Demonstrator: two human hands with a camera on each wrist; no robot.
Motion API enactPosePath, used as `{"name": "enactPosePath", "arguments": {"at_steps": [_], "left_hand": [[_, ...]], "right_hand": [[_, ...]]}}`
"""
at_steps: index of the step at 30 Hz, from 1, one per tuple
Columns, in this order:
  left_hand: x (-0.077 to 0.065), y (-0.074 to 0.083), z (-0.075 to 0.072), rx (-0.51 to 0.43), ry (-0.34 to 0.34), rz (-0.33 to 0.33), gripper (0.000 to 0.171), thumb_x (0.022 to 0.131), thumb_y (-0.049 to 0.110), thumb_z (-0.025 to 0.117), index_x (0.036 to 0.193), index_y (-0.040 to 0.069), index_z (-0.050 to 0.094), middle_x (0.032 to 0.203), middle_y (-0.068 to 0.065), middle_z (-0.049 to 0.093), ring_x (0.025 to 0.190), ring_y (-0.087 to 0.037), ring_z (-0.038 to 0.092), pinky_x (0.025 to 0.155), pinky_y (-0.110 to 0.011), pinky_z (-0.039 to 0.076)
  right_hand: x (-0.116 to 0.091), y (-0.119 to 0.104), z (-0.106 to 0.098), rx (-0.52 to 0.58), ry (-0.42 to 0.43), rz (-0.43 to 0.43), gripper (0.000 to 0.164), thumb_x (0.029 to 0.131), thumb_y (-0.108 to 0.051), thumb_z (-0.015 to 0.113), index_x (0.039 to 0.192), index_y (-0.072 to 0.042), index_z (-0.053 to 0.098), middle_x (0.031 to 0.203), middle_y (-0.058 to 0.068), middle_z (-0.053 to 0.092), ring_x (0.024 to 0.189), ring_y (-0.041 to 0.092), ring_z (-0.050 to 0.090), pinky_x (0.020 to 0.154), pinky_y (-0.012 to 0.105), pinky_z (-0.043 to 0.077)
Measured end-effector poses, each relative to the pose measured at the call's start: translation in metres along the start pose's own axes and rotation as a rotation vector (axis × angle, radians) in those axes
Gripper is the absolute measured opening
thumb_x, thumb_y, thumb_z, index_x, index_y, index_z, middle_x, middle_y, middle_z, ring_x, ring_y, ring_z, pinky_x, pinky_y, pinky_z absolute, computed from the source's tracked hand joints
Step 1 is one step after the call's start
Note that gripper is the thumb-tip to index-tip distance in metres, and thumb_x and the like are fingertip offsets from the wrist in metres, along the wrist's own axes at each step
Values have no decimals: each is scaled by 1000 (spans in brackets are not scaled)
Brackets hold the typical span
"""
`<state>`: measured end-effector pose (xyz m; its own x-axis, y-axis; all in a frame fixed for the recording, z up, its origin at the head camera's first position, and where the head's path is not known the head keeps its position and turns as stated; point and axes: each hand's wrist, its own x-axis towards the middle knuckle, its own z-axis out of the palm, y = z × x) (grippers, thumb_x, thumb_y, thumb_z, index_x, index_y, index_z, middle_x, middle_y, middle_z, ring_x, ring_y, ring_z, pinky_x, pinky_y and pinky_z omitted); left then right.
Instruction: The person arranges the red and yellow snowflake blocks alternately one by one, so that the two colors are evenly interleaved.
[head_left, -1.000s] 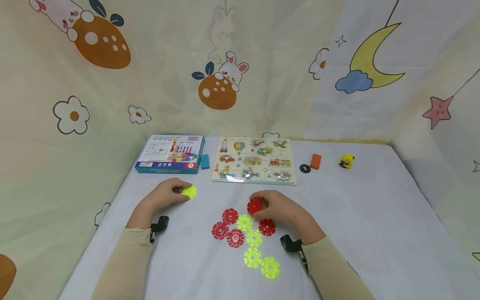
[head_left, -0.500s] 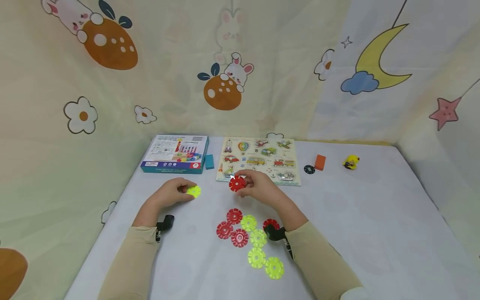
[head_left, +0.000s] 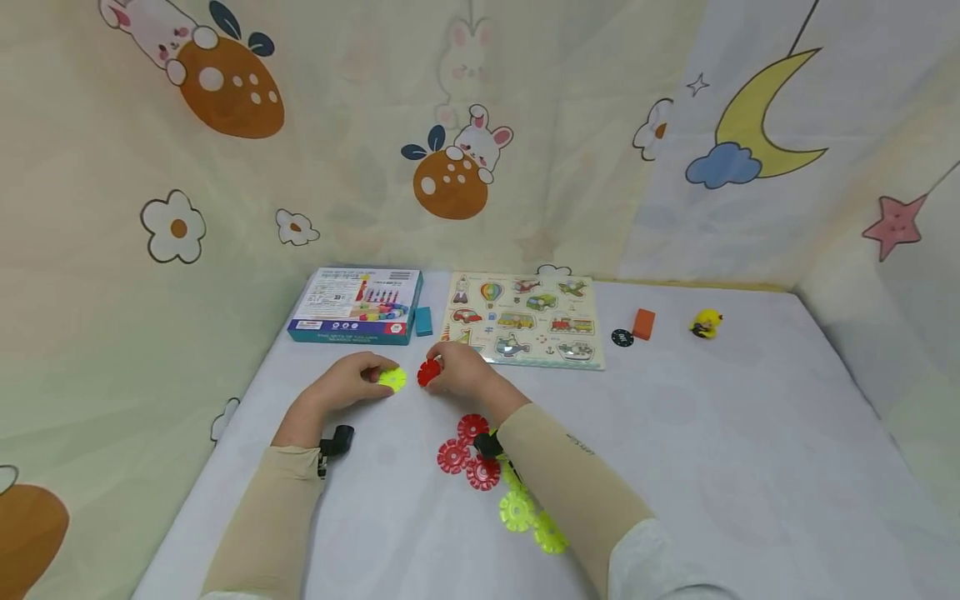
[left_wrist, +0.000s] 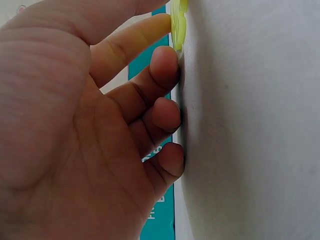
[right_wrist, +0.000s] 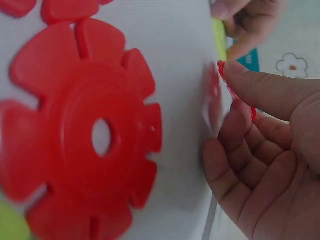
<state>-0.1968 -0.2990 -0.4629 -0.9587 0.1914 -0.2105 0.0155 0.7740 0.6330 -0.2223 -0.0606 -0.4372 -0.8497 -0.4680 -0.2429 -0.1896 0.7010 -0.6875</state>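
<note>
– What do the two pieces in hand look like?
– Thin, round, flower-like shapes are seen, with notches cut into their rims: a yellow-green disc [head_left: 392, 380] and a red disc [head_left: 427, 372]. By the right wrist camera, the red one is caught nearly edge-on.

– And where are they found?
– Both are held over the white tabletop [head_left: 750, 467], in front of the box [head_left: 356, 306] and the puzzle board [head_left: 523, 321]. The two are placed just beside each other, with a small gap seen between them from the head.

– How is the yellow-green one gripped?
– It is pinched narrowly by the left hand [head_left: 348, 387], between thumb and forefinger; the other fingers are bent near the cloth. Whether the cloth is touched by the disc cannot be told.

– And the red one?
– It is pinched by its edge in the right hand [head_left: 468, 373], with little space left between thumb and fingers.

– Is anything seen nearer the body?
– Loose red discs [head_left: 453, 457] and yellow-green discs [head_left: 517, 510] are spread there, partly covered by the right sleeve [head_left: 577, 483].
</note>
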Motion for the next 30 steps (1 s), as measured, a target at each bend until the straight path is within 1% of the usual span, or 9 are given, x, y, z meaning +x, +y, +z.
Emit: {"name": "enactPosePath", "arguments": {"at_steps": [3, 6, 9, 12, 18, 21, 24, 27, 30], "left_hand": [[1, 2, 2, -6, -11, 0, 50, 76, 34, 79, 122, 27, 63, 89, -6, 51, 91, -22, 48, 71, -34, 43], [1, 3, 3, 1, -21, -12, 50, 76, 34, 79, 123, 28, 62, 90, -6, 51, 92, -22, 48, 71, -34, 43], [1, 3, 2, 3, -20, -21, 49, 76, 34, 79, 122, 28, 63, 90, -6, 51, 92, -22, 48, 72, -34, 43], [1, 3, 0, 2, -16, -24, 48, 76, 33, 79, 121, 28, 63, 89, -6, 51, 91, -23, 48, 72, -35, 42], [3, 10, 0, 27, -29, -40, 56, 75, 36, 79, 127, 26, 59, 91, -7, 51, 92, -23, 47, 72, -35, 42], [4, 20, 4, 76, -12, -49, 61, 75, 37, 79, 130, 23, 57, 91, -5, 52, 91, -22, 47, 71, -34, 43], [6, 31, 9, 110, 1, -47, 61, 77, 36, 77, 131, 20, 57, 87, -7, 53, 87, -23, 48, 68, -34, 42], [8, 37, 15, 118, -10, -38, 61, 78, 37, 76, 133, 21, 56, 87, -6, 54, 86, -22, 48, 68, -35, 42], [9, 39, 20, 135, -14, -28, 59, 78, 41, 75, 132, 25, 57, 91, -2, 57, 88, -21, 49, 71, -34, 43]], "right_hand": [[4, 0, 9, -90, -6, 32, 52, 75, -28, 81, 121, -18, 58, 105, -2, 57, 93, 15, 50, 75, 27, 47], [6, 0, 15, -135, -19, 69, 56, 74, -32, 81, 122, -19, 56, 109, -3, 57, 94, 14, 50, 79, 27, 47], [7, -3, 16, -118, -20, 111, 54, 75, -31, 80, 121, -18, 55, 108, -2, 57, 94, 14, 50, 79, 28, 47], [8, -4, 16, -100, -8, 119, 51, 76, -30, 80, 119, -18, 56, 105, -2, 57, 93, 14, 51, 76, 28, 48], [7, 1, 16, -104, 12, 83, 52, 76, -33, 79, 121, -18, 57, 109, -3, 58, 94, 13, 51, 77, 28, 47], [5, 4, 15, -68, 11, 60, 52, 78, -31, 78, 123, -18, 56, 103, -2, 58, 90, 13, 51, 74, 27, 47], [1, 7, 12, -14, -3, 17, 48, 81, -26, 75, 123, -17, 55, 91, 2, 56, 81, 16, 52, 66, 27, 45], [-4, 10, 10, 20, -17, -25, 43, 84, -21, 72, 123, -16, 55, 84, 3, 54, 74, 16, 51, 61, 27, 43], [-13, 13, 5, 56, -33, -43, 39, 85, -19, 70, 122, -17, 56, 85, 2, 54, 74, 16, 51, 60, 26, 44]]}}
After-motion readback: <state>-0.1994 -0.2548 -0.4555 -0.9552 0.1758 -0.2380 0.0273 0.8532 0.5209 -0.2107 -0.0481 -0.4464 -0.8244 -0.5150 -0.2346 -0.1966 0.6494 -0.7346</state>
